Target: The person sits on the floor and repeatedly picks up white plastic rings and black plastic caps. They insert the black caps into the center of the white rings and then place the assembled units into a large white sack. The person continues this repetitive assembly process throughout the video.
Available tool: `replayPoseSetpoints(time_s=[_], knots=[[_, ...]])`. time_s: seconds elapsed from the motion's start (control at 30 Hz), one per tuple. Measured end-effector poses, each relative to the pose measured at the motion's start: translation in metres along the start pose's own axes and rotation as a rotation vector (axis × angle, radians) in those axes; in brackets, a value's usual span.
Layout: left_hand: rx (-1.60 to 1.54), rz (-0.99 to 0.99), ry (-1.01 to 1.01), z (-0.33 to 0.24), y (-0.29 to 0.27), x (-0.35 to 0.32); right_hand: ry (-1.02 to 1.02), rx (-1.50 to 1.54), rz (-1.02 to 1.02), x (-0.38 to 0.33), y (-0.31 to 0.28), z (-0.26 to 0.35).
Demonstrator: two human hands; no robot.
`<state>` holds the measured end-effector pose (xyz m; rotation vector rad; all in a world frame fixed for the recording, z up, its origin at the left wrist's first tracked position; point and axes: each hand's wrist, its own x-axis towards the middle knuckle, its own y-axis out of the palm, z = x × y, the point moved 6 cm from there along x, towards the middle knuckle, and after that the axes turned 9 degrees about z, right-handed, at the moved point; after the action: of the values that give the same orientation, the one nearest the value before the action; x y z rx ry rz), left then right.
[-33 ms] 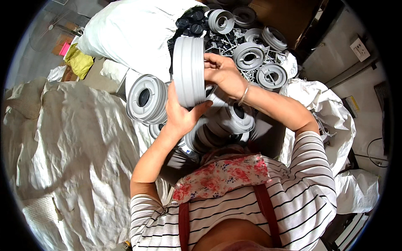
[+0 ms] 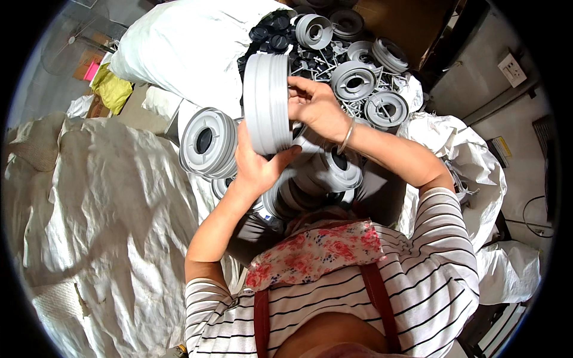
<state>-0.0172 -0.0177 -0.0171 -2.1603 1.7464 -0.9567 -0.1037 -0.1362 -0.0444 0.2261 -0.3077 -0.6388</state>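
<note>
A grey ribbed plastic round part (image 2: 267, 104), like a wide drum, is held up on its edge above the pile. My left hand (image 2: 256, 164) is wrapped under its lower edge, thumb on the right side. At its right-hand face is my right hand (image 2: 319, 107), with fingers bent in and their tips partly hidden at the rim; what they pinch there, if anything, does not show. Just left of the held part lies another grey round part (image 2: 224, 140) with a dark centre hole. Below my wrists more grey round parts (image 2: 343, 170) lie in shadow.
Black caps (image 2: 277, 42), thin grey plastic pieces (image 2: 325, 62) and several grey rings (image 2: 353, 80) are heaped at the far side. A full white sack (image 2: 185, 48) stands far left. White sheeting (image 2: 107, 227) covers the left side; another white sack (image 2: 459, 149) is at right, by a wall socket (image 2: 512, 68).
The held grey part has shifted very slightly left and down in the picture. Both hands keep the same hold and nearly the same place.
</note>
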Motion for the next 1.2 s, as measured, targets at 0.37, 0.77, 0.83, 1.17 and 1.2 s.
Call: replayPoseSetpoints(time_s=[0.37, 0.77, 0.83, 1.17, 1.2], knots=[[-0.319, 0.115, -0.366, 0.007, 0.008, 0.004, -0.379, -0.947, 0.282, -0.01, -0.002, 0.023], [-0.478, 0.102, -0.292, 0.005, 0.003, 0.01, -0.455, -0.905, 0.288, -0.004, -0.006, 0.02], [-0.198, 0.099, -0.137, 0.006, 0.008, 0.009, -0.364, -0.654, 0.041, -0.007, -0.011, 0.021], [-0.01, 0.256, 0.07, 0.018, 0.015, -0.001, 0.254, 0.423, 0.194, 0.004, -0.021, -0.035], [0.188, 0.261, 0.202, 0.015, 0.017, 0.001, 0.397, 0.69, 0.17, 0.002, -0.018, -0.043]])
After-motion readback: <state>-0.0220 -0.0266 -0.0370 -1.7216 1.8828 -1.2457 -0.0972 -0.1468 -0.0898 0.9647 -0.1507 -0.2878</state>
